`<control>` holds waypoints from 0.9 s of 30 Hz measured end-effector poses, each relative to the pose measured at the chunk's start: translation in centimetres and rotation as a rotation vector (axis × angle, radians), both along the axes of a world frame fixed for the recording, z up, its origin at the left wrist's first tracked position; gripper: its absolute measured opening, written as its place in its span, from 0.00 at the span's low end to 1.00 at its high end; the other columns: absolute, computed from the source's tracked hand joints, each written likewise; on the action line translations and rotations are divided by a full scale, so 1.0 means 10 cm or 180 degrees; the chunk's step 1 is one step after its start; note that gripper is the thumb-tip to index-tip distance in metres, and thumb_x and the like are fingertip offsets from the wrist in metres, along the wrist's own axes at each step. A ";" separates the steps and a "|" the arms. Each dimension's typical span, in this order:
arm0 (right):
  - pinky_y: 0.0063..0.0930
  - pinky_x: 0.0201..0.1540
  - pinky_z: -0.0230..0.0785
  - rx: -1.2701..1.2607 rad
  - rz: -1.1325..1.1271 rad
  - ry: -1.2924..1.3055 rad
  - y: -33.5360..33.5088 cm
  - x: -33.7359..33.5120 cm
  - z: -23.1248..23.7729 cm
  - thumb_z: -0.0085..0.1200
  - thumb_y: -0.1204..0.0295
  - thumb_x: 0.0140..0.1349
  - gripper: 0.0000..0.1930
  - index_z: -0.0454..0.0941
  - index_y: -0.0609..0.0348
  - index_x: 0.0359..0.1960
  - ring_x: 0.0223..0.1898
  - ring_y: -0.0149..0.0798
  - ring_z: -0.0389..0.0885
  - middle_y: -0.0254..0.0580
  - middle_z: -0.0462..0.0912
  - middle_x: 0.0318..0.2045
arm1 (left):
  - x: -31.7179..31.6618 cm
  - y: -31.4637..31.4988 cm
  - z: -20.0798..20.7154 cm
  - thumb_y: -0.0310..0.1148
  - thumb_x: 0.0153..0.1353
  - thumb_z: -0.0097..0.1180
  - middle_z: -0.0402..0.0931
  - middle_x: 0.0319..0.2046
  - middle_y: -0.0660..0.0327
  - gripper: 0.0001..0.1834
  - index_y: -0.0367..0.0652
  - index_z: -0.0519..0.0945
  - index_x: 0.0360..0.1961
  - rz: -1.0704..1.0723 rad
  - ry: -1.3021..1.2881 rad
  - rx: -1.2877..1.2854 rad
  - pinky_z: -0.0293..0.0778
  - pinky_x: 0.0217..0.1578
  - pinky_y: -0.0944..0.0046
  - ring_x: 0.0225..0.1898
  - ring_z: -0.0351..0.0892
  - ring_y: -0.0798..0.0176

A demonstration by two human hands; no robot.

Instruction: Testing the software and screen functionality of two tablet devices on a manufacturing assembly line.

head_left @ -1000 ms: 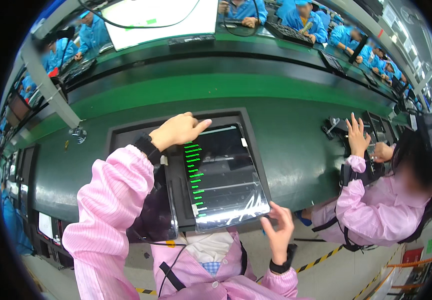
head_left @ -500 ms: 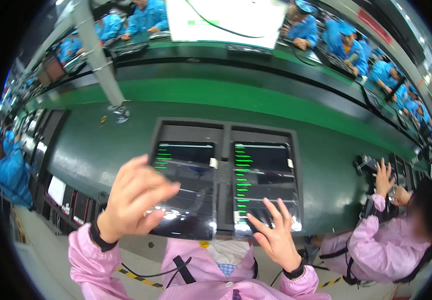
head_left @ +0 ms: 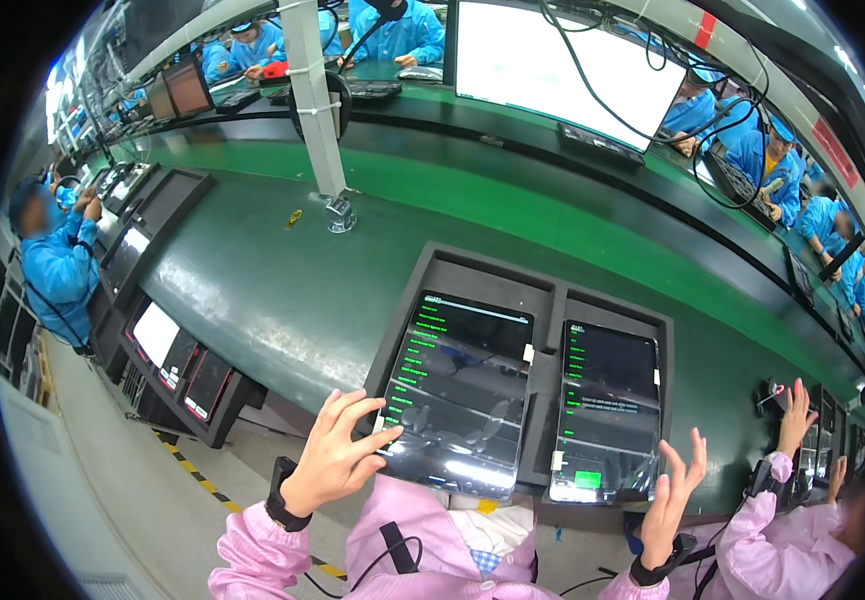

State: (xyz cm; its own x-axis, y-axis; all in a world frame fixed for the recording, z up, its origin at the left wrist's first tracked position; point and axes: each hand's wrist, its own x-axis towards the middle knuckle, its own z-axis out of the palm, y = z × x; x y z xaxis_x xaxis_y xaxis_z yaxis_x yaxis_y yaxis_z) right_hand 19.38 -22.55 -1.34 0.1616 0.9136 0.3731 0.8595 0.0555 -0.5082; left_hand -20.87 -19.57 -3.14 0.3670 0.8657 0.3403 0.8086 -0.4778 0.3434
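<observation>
Two black tablets lie side by side in a dark grey tray point(head_left: 497, 262) with two compartments. The left tablet point(head_left: 462, 390) shows a list of green lines. On the right tablet point(head_left: 607, 385) there are fewer green lines and a small green block low on the screen. My left hand point(head_left: 337, 460) is open, fingers apart, with its fingertips at the lower left edge of the left tablet; I cannot tell how firmly they touch. My right hand point(head_left: 670, 500) is open and holds nothing, fingers spread upward beside the right tablet's lower right corner.
The tray rests on a green bench point(head_left: 252, 270). A grey post point(head_left: 314, 110) rises at the back, with a clear roll point(head_left: 340, 215) at its foot. At left stand trays with more devices point(head_left: 192, 370). A co-worker in pink point(head_left: 772, 530) sits close on the right.
My left hand has come down from above the left tablet to its lower left edge. My right hand has moved off the right tablet's screen, which now shows a green block. The view has swung left.
</observation>
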 end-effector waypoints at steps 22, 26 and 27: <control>0.27 0.63 0.51 0.0159 0.0444 0.2568 2.13 0.90 -0.77 0.39 0.65 0.68 0.17 0.71 0.62 0.53 0.57 0.35 0.67 0.38 0.74 0.52 | -0.18 2.54 -0.58 0.53 0.69 0.34 0.76 0.37 0.60 0.27 0.39 0.75 0.46 0.0171 -0.5728 -0.1351 0.66 0.49 0.62 0.45 0.73 0.63; 0.30 0.64 0.49 0.0357 0.0649 0.1793 2.08 0.90 -0.76 0.39 0.64 0.68 0.18 0.71 0.58 0.54 0.61 0.38 0.62 0.40 0.71 0.55 | -0.01 2.52 -0.65 0.51 0.70 0.34 0.73 0.28 0.64 0.26 0.39 0.75 0.43 0.0317 -0.4572 -0.1377 0.65 0.38 0.68 0.33 0.70 0.69; 0.32 0.64 0.49 0.0371 0.0682 0.1559 2.05 0.89 -0.73 0.39 0.64 0.67 0.17 0.73 0.55 0.54 0.61 0.41 0.61 0.40 0.70 0.55 | 0.05 2.51 -0.64 0.48 0.70 0.33 0.73 0.25 0.65 0.25 0.38 0.77 0.40 0.0053 -0.4153 -0.1003 0.62 0.34 0.70 0.30 0.67 0.71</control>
